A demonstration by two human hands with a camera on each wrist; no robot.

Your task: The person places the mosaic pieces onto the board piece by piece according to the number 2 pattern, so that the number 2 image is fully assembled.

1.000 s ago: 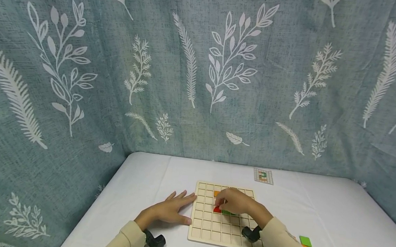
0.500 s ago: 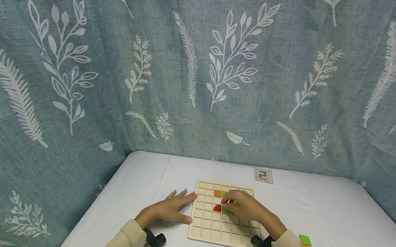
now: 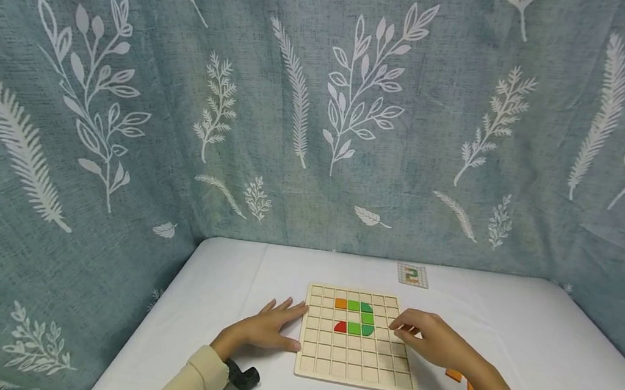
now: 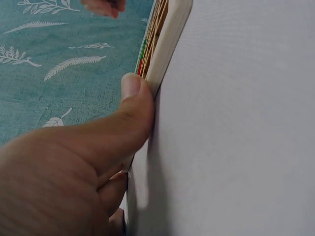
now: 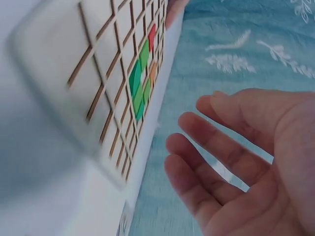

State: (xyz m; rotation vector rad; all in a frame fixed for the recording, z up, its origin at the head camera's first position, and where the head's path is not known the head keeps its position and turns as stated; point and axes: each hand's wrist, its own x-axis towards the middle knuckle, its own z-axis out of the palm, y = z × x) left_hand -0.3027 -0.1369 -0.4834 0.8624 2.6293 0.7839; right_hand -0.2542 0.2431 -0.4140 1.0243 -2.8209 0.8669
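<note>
A pale wooden grid board (image 3: 327, 358) lies flat on the white table. Set in its cells are an orange square tile (image 3: 341, 304), a red rounded tile (image 3: 340, 327), and several green tiles (image 3: 367, 318), forming a hook shape. Fingers spread, my left hand (image 3: 266, 328) rests against the board's left edge; its thumb (image 4: 135, 93) touches the rim in the left wrist view. Over the board's right edge hovers my right hand (image 3: 433, 338), its fingers loosely bent. Nothing shows between those fingers (image 5: 192, 125) in the right wrist view.
Behind the board, at the right, lies a small pattern card (image 3: 413, 275) with a coloured grid. Orange tiles (image 3: 454, 374) lie on the table under the right forearm, partly hidden by it. A patterned blue-green curtain (image 3: 307, 127) hangs behind the table.
My right hand has left the red tile and moved right, off the tiles, uncovering the green ones. The right forearm now covers part of the loose tiles. My left hand stays at the board's edge.
</note>
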